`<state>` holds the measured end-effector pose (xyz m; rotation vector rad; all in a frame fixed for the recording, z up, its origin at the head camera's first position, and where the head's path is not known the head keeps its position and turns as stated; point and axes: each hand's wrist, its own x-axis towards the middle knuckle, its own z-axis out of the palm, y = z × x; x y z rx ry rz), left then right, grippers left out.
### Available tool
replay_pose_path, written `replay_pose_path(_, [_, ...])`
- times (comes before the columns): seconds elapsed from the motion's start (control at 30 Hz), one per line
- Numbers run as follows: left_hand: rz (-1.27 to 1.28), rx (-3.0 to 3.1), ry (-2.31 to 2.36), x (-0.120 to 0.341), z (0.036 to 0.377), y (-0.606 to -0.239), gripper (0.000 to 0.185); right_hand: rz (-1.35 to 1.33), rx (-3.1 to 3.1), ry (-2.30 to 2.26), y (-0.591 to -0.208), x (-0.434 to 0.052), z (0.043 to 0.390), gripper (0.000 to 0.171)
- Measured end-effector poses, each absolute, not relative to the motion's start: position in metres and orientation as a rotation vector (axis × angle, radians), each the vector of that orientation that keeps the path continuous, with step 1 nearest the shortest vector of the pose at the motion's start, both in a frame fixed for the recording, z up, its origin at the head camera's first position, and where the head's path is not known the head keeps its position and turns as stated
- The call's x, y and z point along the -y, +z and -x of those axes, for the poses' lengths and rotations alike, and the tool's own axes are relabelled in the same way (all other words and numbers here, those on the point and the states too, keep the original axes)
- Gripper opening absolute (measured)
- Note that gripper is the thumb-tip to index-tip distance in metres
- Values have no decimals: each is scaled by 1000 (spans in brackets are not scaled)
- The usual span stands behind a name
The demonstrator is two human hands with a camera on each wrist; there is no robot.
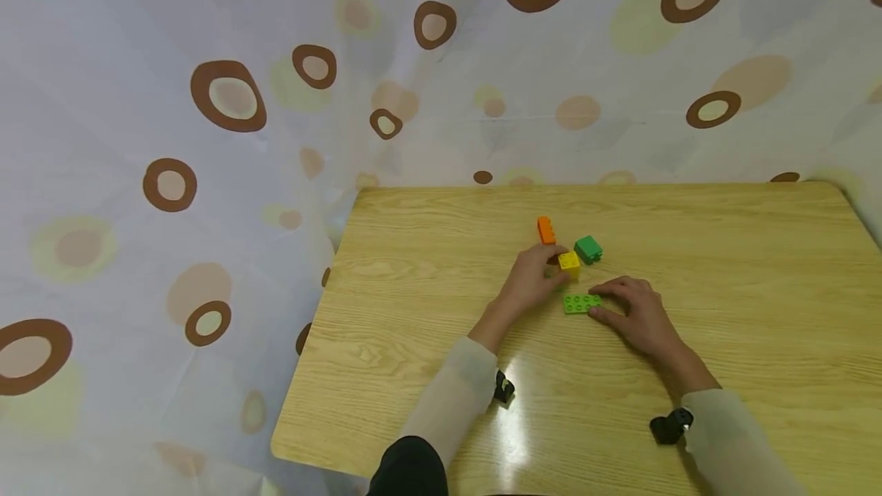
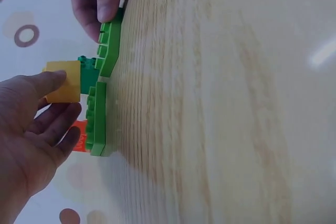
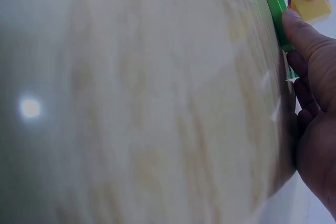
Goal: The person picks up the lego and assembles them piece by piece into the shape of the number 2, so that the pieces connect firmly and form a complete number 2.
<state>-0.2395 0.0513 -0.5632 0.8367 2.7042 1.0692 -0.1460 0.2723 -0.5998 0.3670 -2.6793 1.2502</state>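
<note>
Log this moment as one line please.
left hand: pinches yellow brick | right hand: holds green plate on table

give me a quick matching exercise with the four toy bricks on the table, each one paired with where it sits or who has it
Things:
1. yellow brick
2. light green flat plate
3. orange brick
4. dark green brick

Places:
A. farthest from the person, untouched
B. pinched by the left hand
C. right of the yellow one, untouched
D. flat on the table, right hand at its end

Pairs: 1-B, 2-D, 3-A, 4-C
</note>
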Motion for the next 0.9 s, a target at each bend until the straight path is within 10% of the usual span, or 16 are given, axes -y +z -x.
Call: replay_pose_path(0.9, [-1039, -2576, 959, -43, 214, -561, 45, -344, 2658, 1236, -609, -276, 151, 30])
